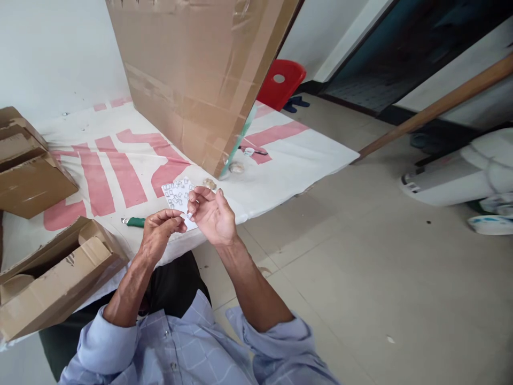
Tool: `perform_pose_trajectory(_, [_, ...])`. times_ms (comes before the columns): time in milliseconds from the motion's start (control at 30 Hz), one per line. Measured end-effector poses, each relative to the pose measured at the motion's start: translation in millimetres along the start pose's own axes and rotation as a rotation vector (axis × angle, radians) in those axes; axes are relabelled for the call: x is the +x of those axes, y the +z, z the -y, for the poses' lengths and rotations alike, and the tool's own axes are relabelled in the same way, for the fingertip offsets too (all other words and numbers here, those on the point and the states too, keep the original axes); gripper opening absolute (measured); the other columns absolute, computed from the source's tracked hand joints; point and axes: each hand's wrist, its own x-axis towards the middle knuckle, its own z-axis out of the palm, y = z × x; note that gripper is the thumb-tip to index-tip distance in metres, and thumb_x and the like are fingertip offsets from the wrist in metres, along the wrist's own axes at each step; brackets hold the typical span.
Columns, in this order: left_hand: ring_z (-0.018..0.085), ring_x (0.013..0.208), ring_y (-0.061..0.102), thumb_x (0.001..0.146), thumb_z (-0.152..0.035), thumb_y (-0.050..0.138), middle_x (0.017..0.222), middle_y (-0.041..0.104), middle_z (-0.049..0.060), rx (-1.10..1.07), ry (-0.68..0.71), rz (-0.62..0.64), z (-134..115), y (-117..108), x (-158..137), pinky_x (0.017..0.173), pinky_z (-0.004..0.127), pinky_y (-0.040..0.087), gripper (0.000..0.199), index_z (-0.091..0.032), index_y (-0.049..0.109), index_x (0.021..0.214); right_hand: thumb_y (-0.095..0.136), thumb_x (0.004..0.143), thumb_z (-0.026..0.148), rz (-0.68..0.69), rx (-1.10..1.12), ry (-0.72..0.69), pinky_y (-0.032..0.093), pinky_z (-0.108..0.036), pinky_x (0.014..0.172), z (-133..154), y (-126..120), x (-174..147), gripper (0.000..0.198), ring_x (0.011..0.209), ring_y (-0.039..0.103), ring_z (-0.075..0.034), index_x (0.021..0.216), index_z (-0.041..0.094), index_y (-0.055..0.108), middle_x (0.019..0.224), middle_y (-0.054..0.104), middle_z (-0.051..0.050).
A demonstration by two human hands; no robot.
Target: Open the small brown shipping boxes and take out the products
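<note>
My left hand (159,231) is closed in a pinch, its fingertips almost meeting my right hand. A tiny pale piece shows at the fingertips, too small to name. My right hand (214,215) is turned palm up, with loosely curled fingers and the thumb held apart; I make out nothing firmly gripped in it. Just beyond and partly behind both hands lies a white sheet (175,194) with several small outlined rectangular pieces on it. A green-handled box cutter (134,221) rests left of the sheet, its end hidden by my left hand.
A big cardboard box (188,80) stands on the cloth-covered table (320,147). An open narrow carton (76,267) and another carton (36,176) sit at left. Near the large box are a clear round item (236,168) and a dark-handled tool (254,151). Behind is a red chair (282,83).
</note>
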Motion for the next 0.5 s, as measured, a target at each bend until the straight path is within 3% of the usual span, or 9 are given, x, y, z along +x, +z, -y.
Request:
perform_pose_trajectory(267, [0.013, 0.065, 0.069, 0.06, -0.037, 0.104, 0.083, 0.074, -0.002, -0.001, 0.1, 0.056, -6, 1, -1, 0.068, 0.03, 0.059, 0.046, -0.021, 0.079, 0.095, 0.069, 0.096, 0.07, 0.026, 0.024, 0.016, 0.051, -0.028, 0.057, -2, -1, 0, 0.043, 0.072, 0.058, -0.016, 0.102, 0.027, 0.077, 0.093, 0.069, -0.003])
perform_pose_trajectory(500, [0.015, 0.064, 0.068, 0.066, -0.054, 0.103, 0.072, 0.074, 0.002, 0.103, 0.087, 0.117, -10, 1, 1, 0.071, 0.032, 0.058, 0.046, -0.018, 0.08, 0.085, 0.073, 0.093, 0.07, 0.044, 0.02, 0.031, 0.05, -0.026, 0.056, -2, -5, -1, 0.044, 0.07, 0.058, -0.015, 0.102, 0.027, 0.078, 0.093, 0.069, -0.002])
